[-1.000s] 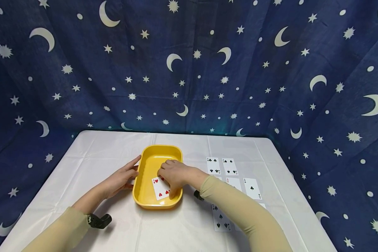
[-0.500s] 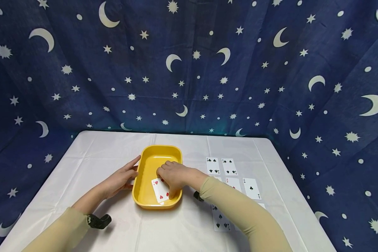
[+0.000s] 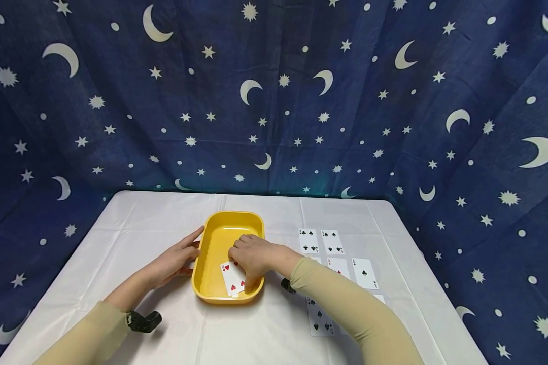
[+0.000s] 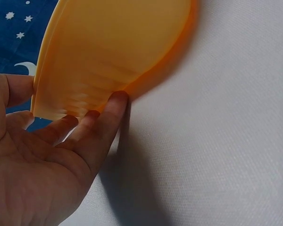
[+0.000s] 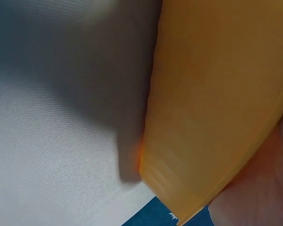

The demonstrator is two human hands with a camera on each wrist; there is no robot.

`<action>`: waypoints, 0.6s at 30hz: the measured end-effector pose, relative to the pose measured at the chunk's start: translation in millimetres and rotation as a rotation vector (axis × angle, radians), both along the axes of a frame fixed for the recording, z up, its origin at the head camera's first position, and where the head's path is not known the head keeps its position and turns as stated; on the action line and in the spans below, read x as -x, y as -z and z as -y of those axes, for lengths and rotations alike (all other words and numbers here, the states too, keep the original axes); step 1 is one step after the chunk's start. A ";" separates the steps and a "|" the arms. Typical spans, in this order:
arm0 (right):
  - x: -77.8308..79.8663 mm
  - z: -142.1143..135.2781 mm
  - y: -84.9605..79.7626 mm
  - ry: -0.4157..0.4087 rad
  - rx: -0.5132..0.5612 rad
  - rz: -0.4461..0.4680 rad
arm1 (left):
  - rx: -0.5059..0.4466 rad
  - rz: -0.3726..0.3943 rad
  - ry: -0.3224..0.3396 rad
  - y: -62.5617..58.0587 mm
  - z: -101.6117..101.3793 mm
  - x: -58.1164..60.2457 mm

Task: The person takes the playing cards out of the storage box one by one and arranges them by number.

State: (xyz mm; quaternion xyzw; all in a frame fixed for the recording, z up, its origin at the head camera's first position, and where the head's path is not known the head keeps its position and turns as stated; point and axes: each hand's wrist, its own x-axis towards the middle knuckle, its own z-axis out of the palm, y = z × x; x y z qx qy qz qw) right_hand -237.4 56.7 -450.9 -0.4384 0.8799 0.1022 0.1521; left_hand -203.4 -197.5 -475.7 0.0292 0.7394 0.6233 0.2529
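A yellow tray [image 3: 202,274] stands on the white-covered table. My left hand [image 3: 175,259] touches its left outer wall, with fairly straight fingers; in the left wrist view several fingertips [image 4: 117,101] press against the wall. Inside the tray, toward its near right, my right hand [image 3: 253,256] grips a red-heart playing card [image 3: 231,278], thumb on the near side and fingers curled on the far side. Part of that card is covered by the hand. The right wrist view shows mostly the tray's outer wall [image 5: 212,94] and a bit of the hand at the lower right.
Right of the tray, playing cards lie face up in rows, among them a four of clubs [image 3: 308,241], a four of spades [image 3: 332,242], an ace of clubs [image 3: 365,274] and a five of spades [image 3: 319,317]. My right sleeve [image 3: 347,304] covers some. A starry curtain [image 3: 274,101] hangs behind.
The heart card in the tray has slid slightly toward me under my right hand. My left hand has stayed against the tray wall.
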 end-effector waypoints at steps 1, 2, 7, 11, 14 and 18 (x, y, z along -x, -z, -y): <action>-0.4 -0.1 -0.2 0.001 -0.002 -0.001 | 0.001 0.001 0.000 0.1 0.0 0.0; -0.7 -0.2 -0.4 0.001 -0.003 -0.002 | 0.001 0.001 0.001 0.2 0.0 0.0; -0.3 -1.0 -0.7 -0.007 0.004 -0.010 | 0.002 0.002 0.002 -0.1 -0.3 0.7; 0.5 -2.0 0.0 -0.009 0.037 0.003 | 0.006 0.001 -0.003 -0.5 -0.7 0.4; 0.9 -3.6 0.1 -0.019 0.073 0.016 | 0.006 0.004 -0.007 -0.7 -0.9 0.2; 1.0 -7.4 -3.4 -0.028 0.133 0.024 | 0.001 0.005 -0.004 -1.2 -1.7 0.0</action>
